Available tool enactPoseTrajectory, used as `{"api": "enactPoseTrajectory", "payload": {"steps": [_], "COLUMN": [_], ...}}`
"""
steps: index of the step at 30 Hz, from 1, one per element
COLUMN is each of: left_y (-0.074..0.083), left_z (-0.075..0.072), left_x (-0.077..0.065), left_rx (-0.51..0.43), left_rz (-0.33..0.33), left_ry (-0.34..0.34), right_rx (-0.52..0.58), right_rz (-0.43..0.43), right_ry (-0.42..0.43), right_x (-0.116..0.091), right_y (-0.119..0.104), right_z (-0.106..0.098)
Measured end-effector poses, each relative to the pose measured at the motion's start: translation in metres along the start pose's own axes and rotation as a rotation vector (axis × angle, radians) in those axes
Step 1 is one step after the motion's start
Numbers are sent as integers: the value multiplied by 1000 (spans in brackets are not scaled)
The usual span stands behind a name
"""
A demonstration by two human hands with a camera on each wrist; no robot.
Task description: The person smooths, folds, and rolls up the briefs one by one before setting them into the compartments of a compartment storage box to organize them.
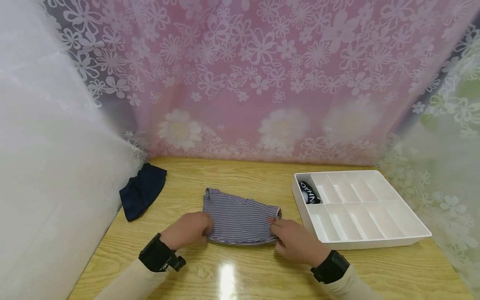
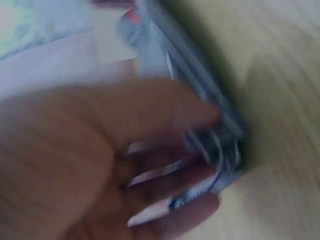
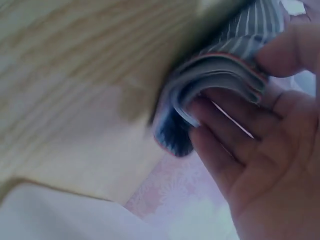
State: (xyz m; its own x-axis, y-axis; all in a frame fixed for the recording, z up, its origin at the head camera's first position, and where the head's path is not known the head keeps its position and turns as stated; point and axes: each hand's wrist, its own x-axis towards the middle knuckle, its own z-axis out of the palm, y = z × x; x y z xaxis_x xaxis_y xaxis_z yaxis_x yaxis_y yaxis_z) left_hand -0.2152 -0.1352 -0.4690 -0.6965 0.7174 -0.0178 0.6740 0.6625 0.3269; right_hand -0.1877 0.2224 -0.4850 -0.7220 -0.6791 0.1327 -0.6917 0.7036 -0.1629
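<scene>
A blue-and-white striped garment (image 1: 240, 218), folded into a flat oblong, lies on the table in the head view. My left hand (image 1: 189, 230) pinches its near left corner. At the opposite end my right hand (image 1: 298, 243) grips the short edge. In the left wrist view, blurred, the thumb presses the cloth (image 2: 200, 65) against the fingers. The right wrist view shows several stacked layers of the garment (image 3: 210, 75), with reddish edging, curved between thumb and fingers. Which kind of garment it is cannot be told.
To the right stands a white compartment box (image 1: 375, 246). Its back left compartment holds a rolled dark cloth (image 1: 309, 193) with white lettering. A navy cloth (image 1: 142, 191) lies at the table's left edge. A pink flowered curtain (image 1: 262, 83) hangs behind the wooden table (image 1: 202, 279).
</scene>
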Motion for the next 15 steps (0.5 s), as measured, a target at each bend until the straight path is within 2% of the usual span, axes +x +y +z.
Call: {"api": "enactPoseTrajectory", "payload": {"steps": [4,7,9,11,15], "left_y": [-7,-12,-16,-20,-26], "left_z": [-12,-20,-23,-23,-15], "left_x": [-2,-1,2,6,15], "left_rx": [-300,-490,-589,-649,-682], "left_rz": [12,6,-22,-72,-197], "left_ry": [-172,-239,-231,-184,-63], "right_rx": [224,380,444,471,431], "right_rz": [67,118,154,207,314], "right_ry": [-140,-214,-227,-220,-192], "right_x": [-7,-11,-11,-11,-8], "right_y": [-1,1,4,6,8], "right_z": [-15,-24,-28,-30,-31]}}
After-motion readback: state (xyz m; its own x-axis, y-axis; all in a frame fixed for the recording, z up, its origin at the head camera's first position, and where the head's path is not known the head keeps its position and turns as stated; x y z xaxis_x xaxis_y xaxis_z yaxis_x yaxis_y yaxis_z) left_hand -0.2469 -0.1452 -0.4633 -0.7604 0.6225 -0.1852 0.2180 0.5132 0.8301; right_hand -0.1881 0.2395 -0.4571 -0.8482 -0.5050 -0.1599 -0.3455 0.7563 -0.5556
